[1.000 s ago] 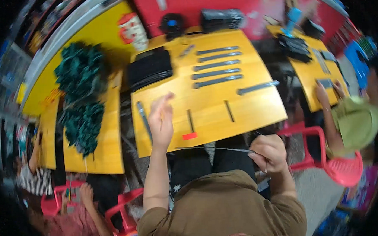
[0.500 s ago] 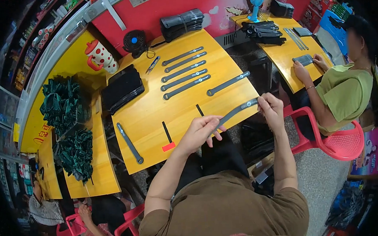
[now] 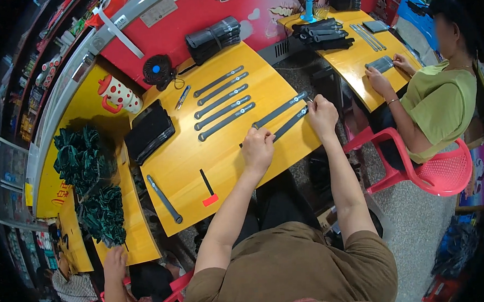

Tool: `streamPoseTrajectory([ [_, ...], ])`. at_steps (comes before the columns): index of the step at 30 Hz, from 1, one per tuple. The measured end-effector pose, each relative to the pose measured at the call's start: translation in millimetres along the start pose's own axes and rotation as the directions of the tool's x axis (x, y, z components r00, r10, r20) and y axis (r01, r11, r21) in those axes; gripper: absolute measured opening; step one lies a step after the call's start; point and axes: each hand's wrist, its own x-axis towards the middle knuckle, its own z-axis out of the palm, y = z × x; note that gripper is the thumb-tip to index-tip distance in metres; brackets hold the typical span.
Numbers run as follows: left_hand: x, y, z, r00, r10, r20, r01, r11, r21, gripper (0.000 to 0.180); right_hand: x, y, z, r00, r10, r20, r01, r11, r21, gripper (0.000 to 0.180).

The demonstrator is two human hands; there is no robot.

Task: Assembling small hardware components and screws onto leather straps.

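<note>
In the head view, the person's left hand [image 3: 257, 149] and right hand [image 3: 322, 114] both rest on the near right part of a yellow table [image 3: 182, 165], each closed over one end of a long dark strap [image 3: 290, 123]. The strap lies flat, its long axis running from near left to far right; the left hand covers its near end and the right hand pinches its far end, fingers curled and narrow on both. Just beyond it lies a second strap [image 3: 280, 109], parallel and almost touching, so the held one sits as the nearest of a pair. Farther left, a row of five like straps [image 3: 223, 104] lies on the same slant, well apart from the hands. A black flat case [image 3: 149, 132] sits at the far left of the table, a small black rod with a red tip [image 3: 206, 187] near the front edge, and a grey bar [image 3: 164, 199] beside it. Behind the table stands a red panel [image 3: 202, 11] with pale printed shapes, a small black fan [image 3: 157, 70] before it, and a white mug-shaped sign with red dots [image 3: 120, 94] on a yellow board. At the right, another person in a green top [image 3: 442, 107] works at a second yellow table.
</note>
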Motion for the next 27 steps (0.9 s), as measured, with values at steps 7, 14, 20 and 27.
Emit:
streamPoseTrajectory([
  [7,-10,-4,-10,0.992,0.081,-0.097,-0.067,0.989,0.133,0.008,-2,-16,9,0.999,0.031,0.041,-0.025,0.989,-0.144,0.012],
  [14,-58,-31,-137,0.927,0.037,-0.374,0.072,0.959,0.274,0.006,-8,19,4,0.997,0.008,-0.071,-0.005,0.999,0.042,0.014],
  [20,-91,-108,-248,0.691,-0.411,-0.595,0.711,0.532,0.459,0.024,-5,15,16,0.988,-0.037,-0.149,0.049,0.996,0.076,0.02],
  [27,-115,-161,-245,0.76,-0.365,-0.538,0.612,0.68,0.404,0.018,-20,-8,-2,0.886,-0.379,-0.267,0.404,0.914,0.043,0.01],
])
